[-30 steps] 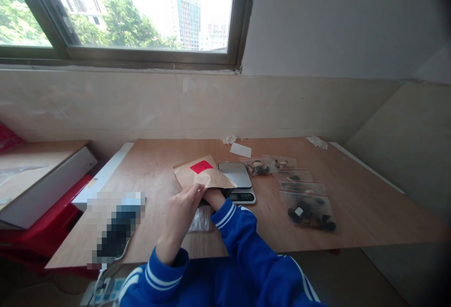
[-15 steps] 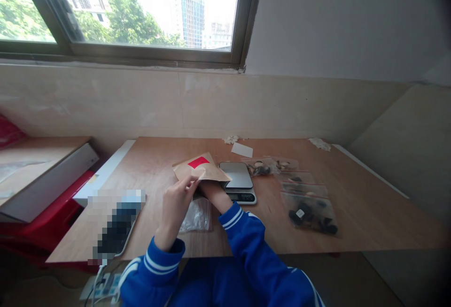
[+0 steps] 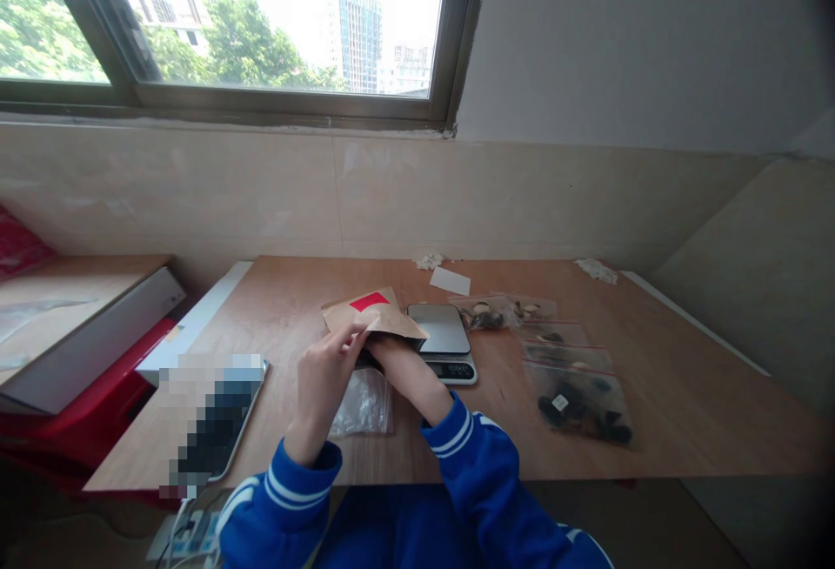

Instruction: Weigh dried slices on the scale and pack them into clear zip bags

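Near the middle of the tabletop (image 3: 293, 325), just left of the scale (image 3: 438, 325) platform, brown paper bag (image 3: 399, 322) with a red label (image 3: 369, 301) facing up. Left hand (image 3: 323, 378) pinches its near edge, thumb and fingertips pressed together, lifting that edge a bit. Right hand (image 3: 401, 367) comes in from the right with fingers under the raised edge, apparently inside the mouth; fingers hidden, so can't tell whether they're spread or gripping anything. Key relation: bag sits just beyond both hands, long axis roughly left-right, right end angled toward the person and lapping the platform's near-left corner in this view; can't tell if it touches. Opening seems to face the person. Both hands are at the bag, left on the outside edge, right below it. Under and between the wrists, clear plastic bag (image 3: 362, 408) flat on the wood. Scale controls face the person, close to the right wrist; readout too small to read. Right of the scale, zip bags (image 3: 584, 391) with dark and pale pieces, overlapping in part, one with a small white label. White card (image 3: 450, 280) lies beyond the scale, crumpled white scraps (image 3: 430, 262) just past it. Far left, pixelated flat device (image 3: 222, 430), cable off its near end. Behind the table, pale tiled wall (image 3: 261, 190), window (image 3: 293, 103) above showing trees and buildings.
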Demonstrator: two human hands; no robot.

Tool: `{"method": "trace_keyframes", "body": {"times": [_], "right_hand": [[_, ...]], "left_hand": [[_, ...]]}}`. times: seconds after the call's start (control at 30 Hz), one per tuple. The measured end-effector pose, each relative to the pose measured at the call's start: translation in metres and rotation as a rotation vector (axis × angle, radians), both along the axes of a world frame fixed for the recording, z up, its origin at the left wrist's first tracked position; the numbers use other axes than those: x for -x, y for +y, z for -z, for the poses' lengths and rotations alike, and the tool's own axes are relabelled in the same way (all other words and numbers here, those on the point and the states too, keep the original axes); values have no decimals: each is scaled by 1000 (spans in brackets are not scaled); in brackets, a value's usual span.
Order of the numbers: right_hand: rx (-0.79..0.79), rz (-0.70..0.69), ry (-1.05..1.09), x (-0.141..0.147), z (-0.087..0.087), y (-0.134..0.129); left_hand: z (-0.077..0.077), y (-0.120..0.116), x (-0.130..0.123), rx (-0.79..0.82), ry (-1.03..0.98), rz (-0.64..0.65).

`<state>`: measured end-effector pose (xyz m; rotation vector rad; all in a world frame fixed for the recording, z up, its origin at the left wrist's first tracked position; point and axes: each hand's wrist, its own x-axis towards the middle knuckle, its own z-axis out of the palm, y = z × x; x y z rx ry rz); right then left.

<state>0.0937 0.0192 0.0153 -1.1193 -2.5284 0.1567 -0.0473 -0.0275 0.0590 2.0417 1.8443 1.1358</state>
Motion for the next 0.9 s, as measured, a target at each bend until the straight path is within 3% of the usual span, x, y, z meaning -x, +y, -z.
{"method": "trace_keyframes", "body": {"times": [0.3,0.43,0.53,0.63,0.77,0.9], "right_hand": [[-247,-2,-44,-24,-28,-21],[-344,-23,166,-44,-34,-33],[-352,35,477,-63,-20,-38],[-294,214,673,-84,8,-25],[-126,305,489,-103,40,14],[-61,333,194,-111,54,43]], "left_hand": [[-12,9,-2,50,48,-17],[-20,16,-3,18,63,-65],[-25,22,-1,-23,66,-92],[-28,27,1,-46,71,-154],[-28,29,1,-40,66,-197],[-26,27,-2,-46,60,-195]]}}
